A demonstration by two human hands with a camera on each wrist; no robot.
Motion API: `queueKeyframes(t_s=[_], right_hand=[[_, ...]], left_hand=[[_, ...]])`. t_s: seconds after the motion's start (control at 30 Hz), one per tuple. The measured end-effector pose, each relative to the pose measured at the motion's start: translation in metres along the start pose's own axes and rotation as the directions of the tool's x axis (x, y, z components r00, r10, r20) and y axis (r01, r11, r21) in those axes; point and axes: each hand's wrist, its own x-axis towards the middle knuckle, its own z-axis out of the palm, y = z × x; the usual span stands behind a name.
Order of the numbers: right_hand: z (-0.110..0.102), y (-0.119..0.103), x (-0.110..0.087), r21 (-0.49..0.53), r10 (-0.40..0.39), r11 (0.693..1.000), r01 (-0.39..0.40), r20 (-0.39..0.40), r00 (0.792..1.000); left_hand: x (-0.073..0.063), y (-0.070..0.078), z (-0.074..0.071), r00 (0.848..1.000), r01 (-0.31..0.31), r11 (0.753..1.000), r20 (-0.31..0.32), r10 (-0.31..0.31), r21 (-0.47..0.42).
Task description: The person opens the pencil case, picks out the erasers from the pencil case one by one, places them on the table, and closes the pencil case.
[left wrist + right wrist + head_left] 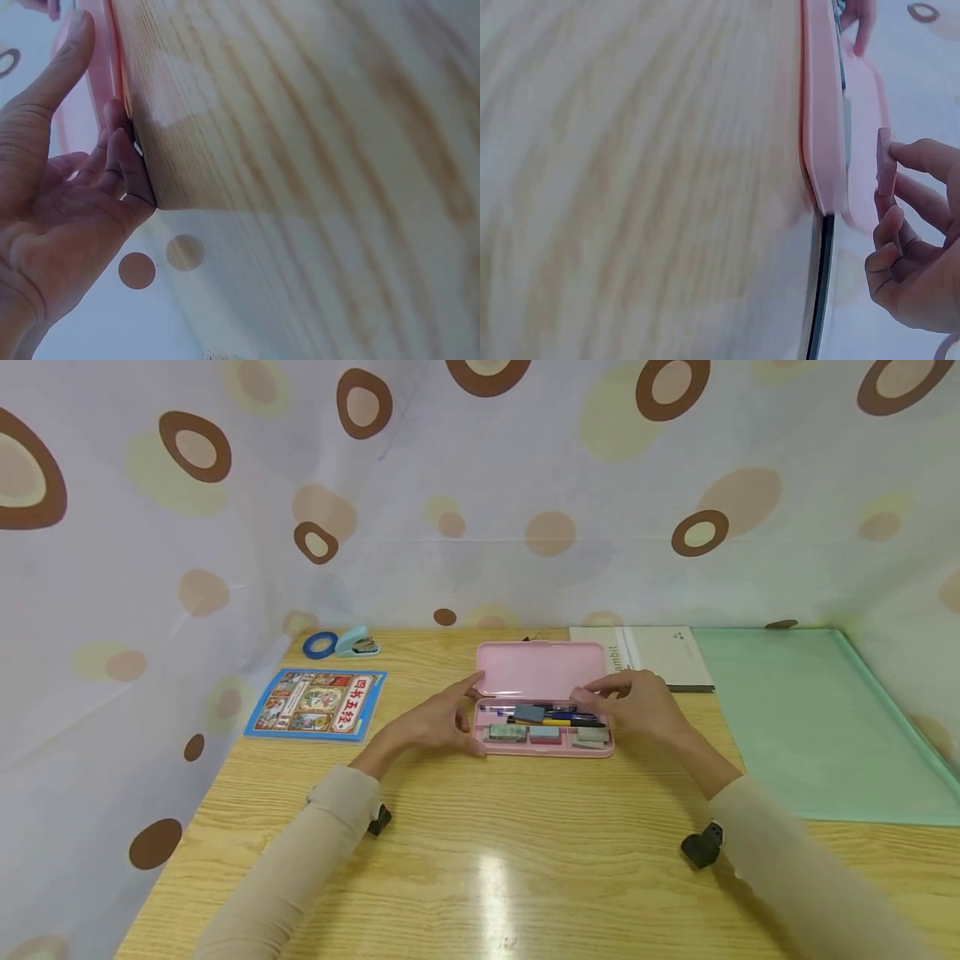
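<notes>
An opened pink pencil case (545, 751) lies on the table, its lid (536, 670) tipped back. My left hand (435, 720) holds its left end, thumb near the front corner, index finger at the lid. Between thumb and fingers, my right hand (637, 703) pinches a small pink block (886, 161), perhaps an eraser, over the case's right side. Several pens (566, 721) lie in the rear compartment with a blue-grey block (529, 714) on top. A green block (507, 732), a blue-and-pink eraser (545, 735) and greyish-green blocks (591, 737) fill the front compartments.
At the left lies a blue-edged booklet (315, 704), with a roll of blue tape (320, 645) and a light-blue stapler (357, 642) behind it. A notebook (660, 657) sits behind the right hand. A green mat (817, 727) covers the right side.
</notes>
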Motion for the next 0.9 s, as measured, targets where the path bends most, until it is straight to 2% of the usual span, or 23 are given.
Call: queueKeyframes(t_s=[0.2, 0.4, 0.67, 0.9], right_hand=[[-0.025, 0.017, -0.006, 0.003, 0.029, 1.000, -0.028, -0.027, 0.999], [-0.039, 0.035, -0.008, -0.030, 0.058, 0.998, -0.059, -0.033, 0.998], [-0.042, 0.050, -0.004, -0.143, 0.070, 0.987, -0.067, 0.013, 0.997], [-0.039, 0.058, 0.000, -0.129, 0.066, 0.990, -0.061, 0.031, 0.997]], left_hand=[[0.000, 0.000, 0.000, 1.000, 0.009, 1.000, -0.002, -0.009, 0.007], [0.000, 0.001, 0.000, 1.000, 0.005, 1.000, 0.000, -0.005, 0.008], [-0.001, 0.003, -0.001, 1.000, 0.012, 1.000, 0.004, -0.012, 0.002], [0.000, 0.002, 0.000, 1.000, -0.005, 1.000, 0.000, 0.005, -0.013]])
